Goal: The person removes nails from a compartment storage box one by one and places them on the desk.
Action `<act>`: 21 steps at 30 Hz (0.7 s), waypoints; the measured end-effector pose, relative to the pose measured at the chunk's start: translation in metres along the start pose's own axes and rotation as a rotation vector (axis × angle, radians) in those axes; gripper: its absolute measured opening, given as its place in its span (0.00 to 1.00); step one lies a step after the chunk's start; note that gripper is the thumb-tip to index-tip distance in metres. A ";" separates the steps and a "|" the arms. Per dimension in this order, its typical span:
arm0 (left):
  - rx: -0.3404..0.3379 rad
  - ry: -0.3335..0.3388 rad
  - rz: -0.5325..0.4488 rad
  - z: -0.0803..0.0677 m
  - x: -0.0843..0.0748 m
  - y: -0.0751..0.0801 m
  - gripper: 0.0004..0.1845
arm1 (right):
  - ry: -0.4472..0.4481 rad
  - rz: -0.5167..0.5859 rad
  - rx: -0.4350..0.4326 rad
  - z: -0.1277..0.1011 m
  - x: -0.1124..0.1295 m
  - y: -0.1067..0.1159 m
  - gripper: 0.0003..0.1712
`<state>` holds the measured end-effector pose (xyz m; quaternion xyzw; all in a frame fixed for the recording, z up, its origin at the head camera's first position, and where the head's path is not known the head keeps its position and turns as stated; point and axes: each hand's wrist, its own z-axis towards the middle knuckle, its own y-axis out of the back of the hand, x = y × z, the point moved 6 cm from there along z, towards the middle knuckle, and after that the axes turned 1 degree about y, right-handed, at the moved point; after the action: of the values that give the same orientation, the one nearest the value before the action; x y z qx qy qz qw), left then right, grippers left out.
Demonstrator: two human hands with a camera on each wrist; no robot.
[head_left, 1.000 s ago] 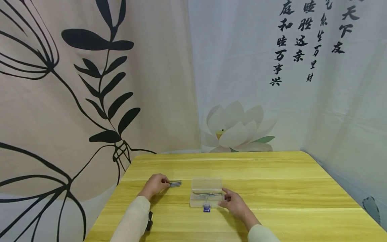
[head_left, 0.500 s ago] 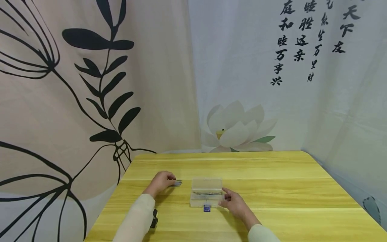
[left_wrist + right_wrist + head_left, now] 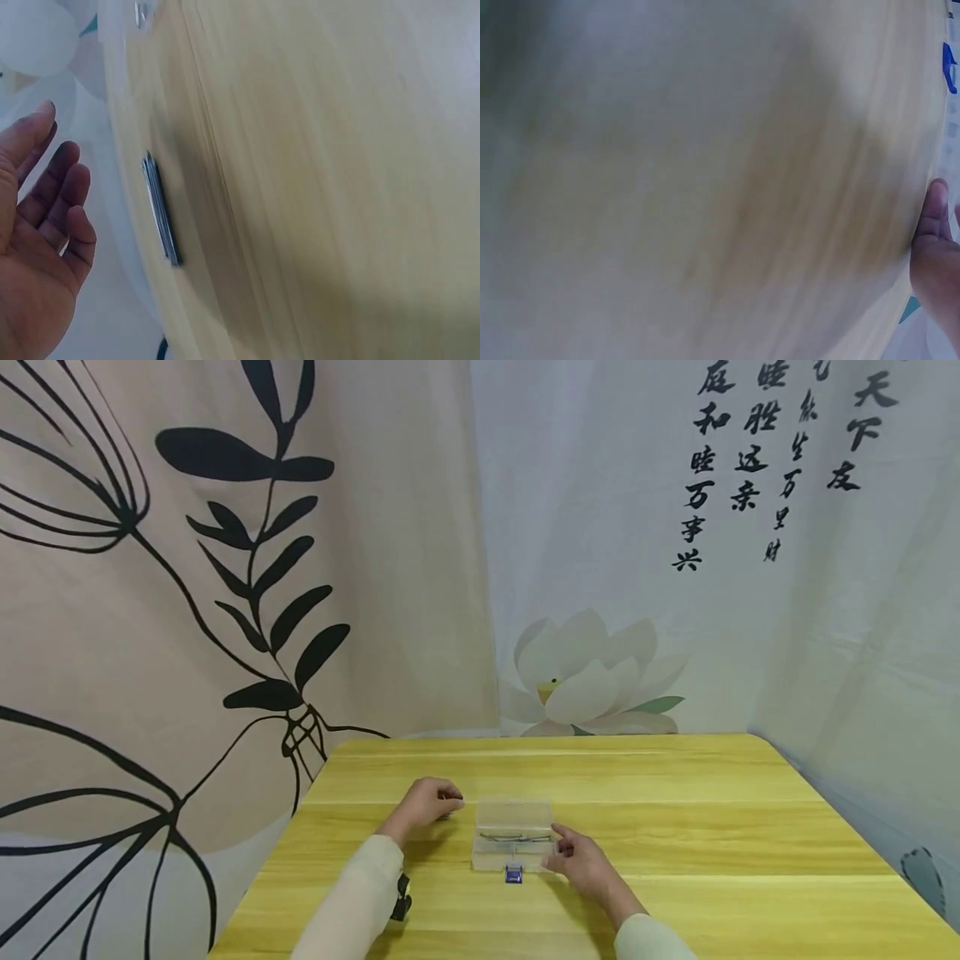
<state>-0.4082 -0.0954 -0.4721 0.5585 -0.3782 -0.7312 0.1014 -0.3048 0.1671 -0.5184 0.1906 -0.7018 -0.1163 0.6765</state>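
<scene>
The wood-grain table (image 3: 675, 827) bears the transparent box (image 3: 491, 862), which is opened. The right hand (image 3: 585, 864) grips its right end; this hold should be firm, so the box does not slide. The left hand (image 3: 425, 803) is near the rod bundle (image 3: 161, 214), lying left of the box; whether 2 fingertips pinch a rod, I cannot tell. Any lifted rod is best kept level, parallel to the thin rods (image 3: 517, 838) inside, avoiding the blue clasp (image 3: 513, 875) in front.
</scene>
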 end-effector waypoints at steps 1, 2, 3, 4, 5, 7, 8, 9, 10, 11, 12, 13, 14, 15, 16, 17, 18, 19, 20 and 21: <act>0.003 -0.004 0.000 0.000 -0.003 -0.002 0.11 | 0.001 0.003 0.003 0.000 0.000 0.000 0.40; 0.006 -0.010 0.000 0.001 -0.005 -0.004 0.11 | 0.003 0.005 0.005 0.000 0.000 0.000 0.40; 0.007 -0.013 0.006 0.002 -0.008 -0.005 0.11 | 0.003 0.007 0.007 0.000 0.000 -0.001 0.40; 0.010 -0.019 0.005 0.003 -0.010 -0.007 0.11 | 0.005 0.011 0.008 0.000 0.000 -0.001 0.40; 0.014 -0.024 0.001 0.003 -0.013 -0.009 0.11 | 0.005 0.015 0.009 0.000 0.001 -0.001 0.40; 0.021 -0.037 -0.006 0.005 -0.018 -0.013 0.11 | 0.006 0.018 0.009 0.001 0.000 -0.001 0.40; 0.024 -0.041 -0.010 0.006 -0.020 -0.015 0.11 | 0.005 0.018 0.007 0.001 0.000 -0.001 0.40; 0.027 -0.045 -0.013 0.007 -0.022 -0.018 0.11 | 0.004 0.017 0.006 0.001 0.000 -0.001 0.40; 0.032 -0.048 -0.020 0.007 -0.024 -0.021 0.11 | 0.001 0.018 0.004 0.001 -0.001 -0.001 0.40; 0.036 -0.052 -0.024 0.008 -0.025 -0.024 0.11 | -0.001 0.016 0.003 0.002 -0.001 -0.001 0.40; 0.038 -0.057 -0.024 0.009 -0.027 -0.026 0.11 | -0.003 0.011 0.000 0.002 -0.001 -0.001 0.40; 0.041 -0.061 -0.027 0.009 -0.029 -0.030 0.10 | -0.002 0.008 -0.003 0.002 -0.001 -0.001 0.40; 0.046 -0.058 -0.032 0.009 -0.030 -0.033 0.10 | 0.001 0.004 -0.007 0.002 -0.001 -0.001 0.40; 0.053 -0.058 -0.040 0.009 -0.031 -0.036 0.11 | 0.004 0.000 -0.008 0.002 0.000 0.000 0.40; 0.059 -0.060 -0.051 0.009 -0.032 -0.038 0.10 | 0.008 -0.002 -0.010 0.002 0.001 0.000 0.39; 0.065 -0.060 -0.060 0.009 -0.033 -0.042 0.10 | 0.011 -0.006 -0.011 0.002 0.001 0.000 0.39; 0.071 -0.059 -0.069 0.009 -0.034 -0.045 0.10 | 0.016 -0.005 -0.011 0.002 0.002 0.000 0.39; 0.079 -0.055 -0.080 0.009 -0.035 -0.048 0.10 | 0.022 -0.004 -0.011 0.002 0.002 0.000 0.39; 0.085 -0.050 -0.090 0.009 -0.036 -0.051 0.10 | 0.024 -0.001 -0.011 0.001 0.002 0.001 0.39; 0.090 -0.050 -0.099 0.010 -0.037 -0.054 0.10 | 0.025 0.005 -0.010 0.001 0.002 0.000 0.39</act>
<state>-0.3888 -0.0321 -0.4799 0.5619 -0.3850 -0.7315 0.0305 -0.3062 0.1665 -0.5163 0.1869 -0.6930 -0.1159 0.6866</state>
